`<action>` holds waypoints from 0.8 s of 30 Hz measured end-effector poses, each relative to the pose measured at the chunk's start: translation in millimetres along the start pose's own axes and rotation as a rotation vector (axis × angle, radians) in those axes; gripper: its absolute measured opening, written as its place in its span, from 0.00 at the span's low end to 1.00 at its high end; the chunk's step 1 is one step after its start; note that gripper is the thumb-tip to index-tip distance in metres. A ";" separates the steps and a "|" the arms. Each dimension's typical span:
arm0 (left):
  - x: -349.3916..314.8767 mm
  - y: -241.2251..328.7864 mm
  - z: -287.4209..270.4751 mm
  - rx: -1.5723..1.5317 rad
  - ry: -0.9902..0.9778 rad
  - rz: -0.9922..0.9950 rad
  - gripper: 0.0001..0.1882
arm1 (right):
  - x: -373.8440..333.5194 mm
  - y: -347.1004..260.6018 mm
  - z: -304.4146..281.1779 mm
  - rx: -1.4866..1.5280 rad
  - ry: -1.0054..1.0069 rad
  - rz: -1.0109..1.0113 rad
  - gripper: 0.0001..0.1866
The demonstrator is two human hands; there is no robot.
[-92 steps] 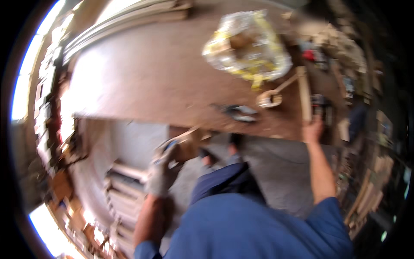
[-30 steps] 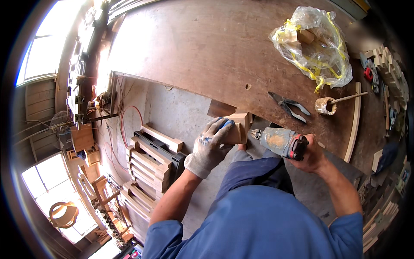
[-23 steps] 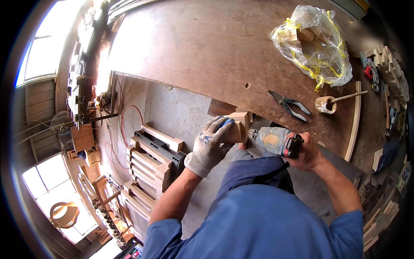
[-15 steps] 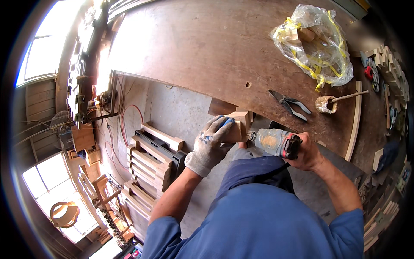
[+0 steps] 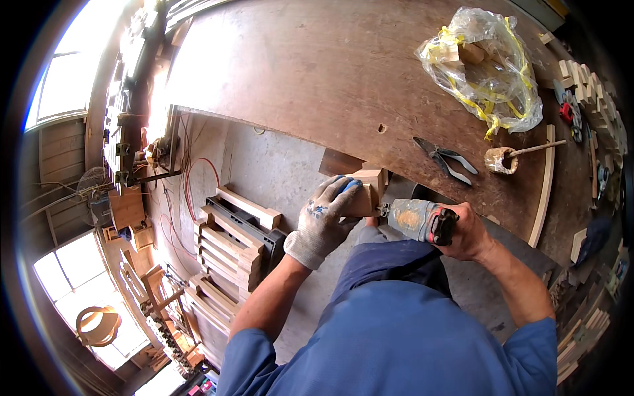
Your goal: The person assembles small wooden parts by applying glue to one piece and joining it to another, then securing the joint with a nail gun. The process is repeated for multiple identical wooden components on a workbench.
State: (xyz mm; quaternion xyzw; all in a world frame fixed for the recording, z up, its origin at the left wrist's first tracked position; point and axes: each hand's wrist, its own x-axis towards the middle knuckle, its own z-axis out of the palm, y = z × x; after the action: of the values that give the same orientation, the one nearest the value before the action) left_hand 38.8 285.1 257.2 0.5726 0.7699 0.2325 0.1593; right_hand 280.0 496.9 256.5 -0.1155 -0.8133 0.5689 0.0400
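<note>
My left hand (image 5: 321, 220), in a white work glove with blue markings, is closed around a wooden block (image 5: 360, 206) at the near edge of the workbench. My bare right hand (image 5: 467, 234) grips a worn grey and red power drill (image 5: 416, 219) from its rear end. The drill's front points left, and its tip meets the right face of the block or sits very close to it. Behind the held block is more light wood (image 5: 372, 177) against the bench edge. The fingers of my right hand are partly hidden by the drill.
On the workbench (image 5: 290, 72) lie pliers (image 5: 444, 160), a crusted pot (image 5: 500, 161) with a stick, a clear plastic bag (image 5: 485, 72) holding wood pieces, and a long wooden strip (image 5: 543, 188). Stacked wooden frames (image 5: 228, 244) stand on the floor to the left.
Almost nothing differs. The drill and my right hand have shifted very slightly, and the view has moved a little; my left hand keeps its hold on the block.
</note>
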 end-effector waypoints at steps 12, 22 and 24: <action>-0.3 -1.1 0.9 -0.007 0.010 0.001 0.37 | 0.1 -2.8 -0.7 0.002 0.012 -0.005 0.11; -0.3 -0.3 0.6 -0.011 0.012 0.005 0.38 | 0.3 -2.8 -7.0 -0.039 0.058 -0.054 0.13; -0.2 -0.1 0.5 -0.013 0.011 0.004 0.38 | 3.5 1.9 -5.9 -0.051 0.068 -0.076 0.13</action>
State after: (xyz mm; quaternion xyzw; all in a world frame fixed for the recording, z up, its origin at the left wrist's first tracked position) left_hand 39.0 285.0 256.8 0.5719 0.7681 0.2408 0.1582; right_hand 278.1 503.7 256.6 -0.1047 -0.8296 0.5416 0.0864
